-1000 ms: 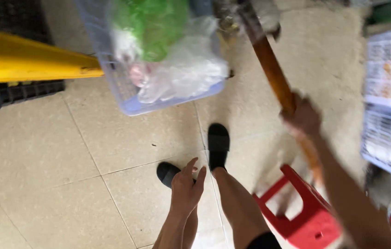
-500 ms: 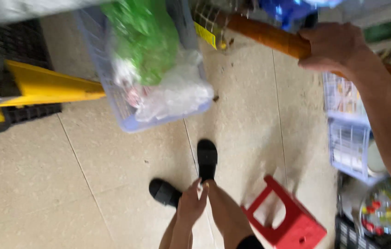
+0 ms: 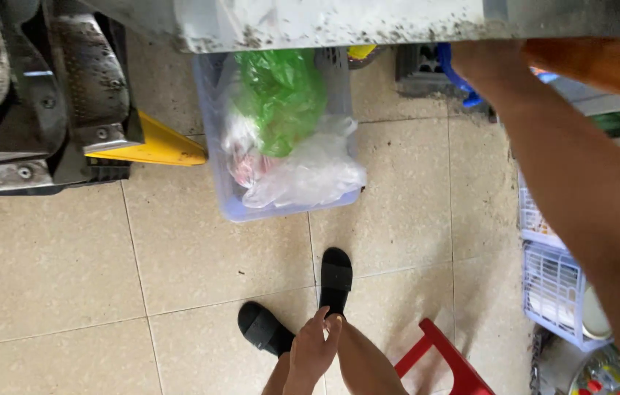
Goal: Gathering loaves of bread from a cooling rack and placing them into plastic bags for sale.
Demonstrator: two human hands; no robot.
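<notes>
My right hand is raised at the top right and is closed around a thick brown wooden handle that runs off to the right edge. My forearm crosses the right side of the view. My left hand hangs loose by my thigh at the bottom centre, fingers relaxed and slightly apart, holding nothing. Below it are my feet in black sandals on the beige tiled floor.
A pale plastic basket holds green and clear plastic bags. A dusty grey ledge spans the top. Dark metal machinery and a yellow wedge lie left. A red stool and white baskets stand right.
My right hand has lifted the wooden handle higher, up to the top right edge. The view has shifted, so the grey ledge and the dark machinery now show.
</notes>
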